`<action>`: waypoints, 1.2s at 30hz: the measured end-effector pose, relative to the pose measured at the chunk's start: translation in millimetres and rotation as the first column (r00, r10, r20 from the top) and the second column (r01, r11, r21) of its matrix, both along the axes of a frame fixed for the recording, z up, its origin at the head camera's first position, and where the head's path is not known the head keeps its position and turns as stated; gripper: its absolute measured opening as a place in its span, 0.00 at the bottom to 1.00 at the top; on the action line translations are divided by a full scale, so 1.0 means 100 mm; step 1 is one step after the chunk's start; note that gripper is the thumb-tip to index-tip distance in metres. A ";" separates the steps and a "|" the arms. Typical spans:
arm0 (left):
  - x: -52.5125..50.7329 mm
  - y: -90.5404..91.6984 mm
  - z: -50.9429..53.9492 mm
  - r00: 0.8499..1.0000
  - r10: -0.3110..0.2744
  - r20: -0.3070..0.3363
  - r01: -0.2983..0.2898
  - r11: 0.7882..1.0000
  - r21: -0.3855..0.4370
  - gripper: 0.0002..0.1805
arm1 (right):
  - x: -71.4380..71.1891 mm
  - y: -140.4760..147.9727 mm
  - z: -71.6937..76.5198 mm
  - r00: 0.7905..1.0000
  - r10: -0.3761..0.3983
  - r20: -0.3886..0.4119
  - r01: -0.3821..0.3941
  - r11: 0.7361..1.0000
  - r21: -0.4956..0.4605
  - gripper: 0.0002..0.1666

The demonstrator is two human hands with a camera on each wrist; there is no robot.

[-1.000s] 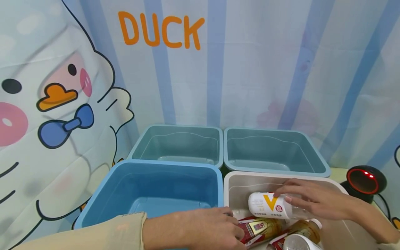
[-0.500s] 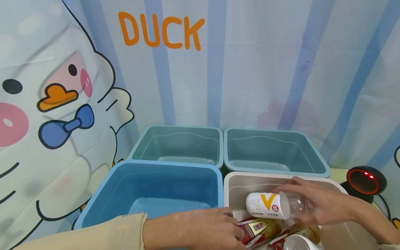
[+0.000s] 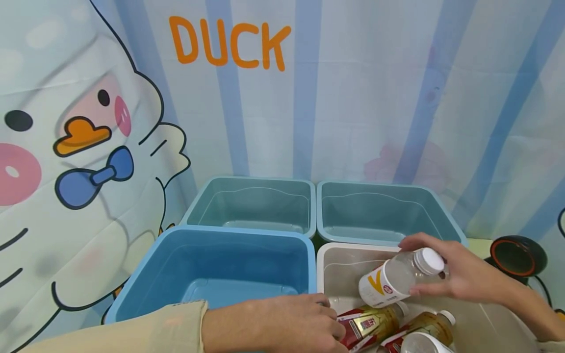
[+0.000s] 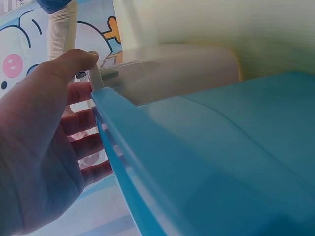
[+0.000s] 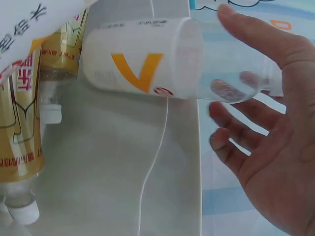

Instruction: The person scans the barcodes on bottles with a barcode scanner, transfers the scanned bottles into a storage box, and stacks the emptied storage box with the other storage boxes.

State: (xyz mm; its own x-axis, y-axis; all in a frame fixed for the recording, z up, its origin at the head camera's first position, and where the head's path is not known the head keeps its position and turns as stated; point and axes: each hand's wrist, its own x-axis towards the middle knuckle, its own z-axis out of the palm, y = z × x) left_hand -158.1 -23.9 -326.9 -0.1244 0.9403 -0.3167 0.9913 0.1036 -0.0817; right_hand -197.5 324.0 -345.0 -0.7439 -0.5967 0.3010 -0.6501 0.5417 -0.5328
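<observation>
My right hand [image 3: 465,272] holds a clear plastic bottle with a white label and an orange V [image 3: 386,287] inside the off-white bin [image 3: 342,267] at the near right. The bottle is tilted, its white cap [image 3: 430,261] toward the far right and its base lower, toward the left; whether the base touches anything beneath, I cannot tell. My grip is parted only about as wide as the bottle's clear upper part, thumb on one side and fingers on the other, some of them visible through the plastic in the right wrist view. I judge that this hold suits the bottle because the smooth upper part fits the hand while most of the label stays uncovered. My left hand [image 3: 304,321] rests where the rims of the off-white bin and the blue bin [image 3: 240,247] meet, probably as a support; the left wrist view shows its thumb above the rim and its fingers beyond, but whether they squeeze it I cannot tell. Below the held bottle lie two red-and-gold-labelled bottles [image 3: 368,326] on their sides, and a second white-labelled bottle [image 3: 421,343] lies nearest me; lying this way, they appear to have been laid in loosely rather than stood up. Two teal bins [image 3: 260,206] stand side by side at the far side, and a black device with a round, red-ringed face [image 3: 516,257] stands at the right, turned toward the bins, presumably so that it faces whatever is held there.
</observation>
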 end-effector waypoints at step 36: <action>0.00 0.02 -0.02 0.999 -0.016 -0.040 0.015 0.999 -0.036 0.25 | -0.09 0.25 0.03 0.951 0.053 0.305 0.119 0.847 -0.517 0.13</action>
